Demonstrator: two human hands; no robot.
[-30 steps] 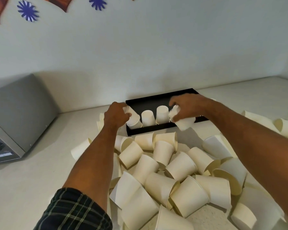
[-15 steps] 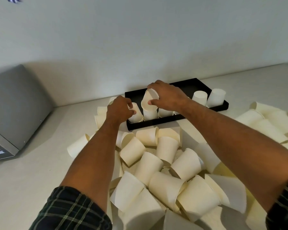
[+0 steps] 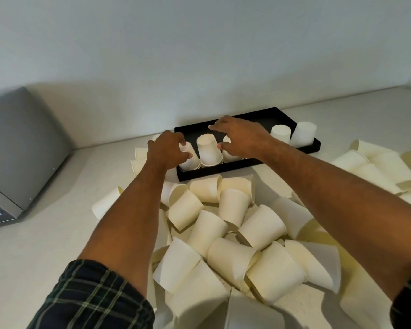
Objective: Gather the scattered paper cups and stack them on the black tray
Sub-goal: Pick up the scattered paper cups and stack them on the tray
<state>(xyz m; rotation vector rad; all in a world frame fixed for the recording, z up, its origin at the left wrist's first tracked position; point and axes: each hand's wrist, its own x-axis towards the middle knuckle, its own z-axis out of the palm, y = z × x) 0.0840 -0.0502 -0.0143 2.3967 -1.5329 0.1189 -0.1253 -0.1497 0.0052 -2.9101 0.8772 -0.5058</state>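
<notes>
The black tray [image 3: 301, 118] sits at the back of the surface [image 3: 33, 245], near the wall. On it are a few paper cups, all upside down: one at the left end [image 3: 189, 160], one next to it [image 3: 209, 150], one mostly hidden under the right hand, & two more at the right end [image 3: 281, 133] [image 3: 304, 134]. So approx 5 spots are filled (some may be stacks, can't tell how many cups deep).

The left hand [image 3: 166, 150] has its fingers curled round the left end cup, gripping it. The right hand [image 3: 241, 138] hovers over the tray w/ fingers spread & loose, holding nothing. It hangs just above the hidden cup, right beside the second one.

Lots is left to do. A big pile of cups [image 3: 247, 233] lies tipped over in front of the tray, all jumbled & touching. More cups [image 3: 377, 167] lie off to the right, & a few sit left of the tray [image 3: 107, 203]. I think the job is only just begun, maybe a small bit done, w/ most cups not yet picked up.

A grey box thing [image 3: 22, 150] stands at the far left.
</notes>
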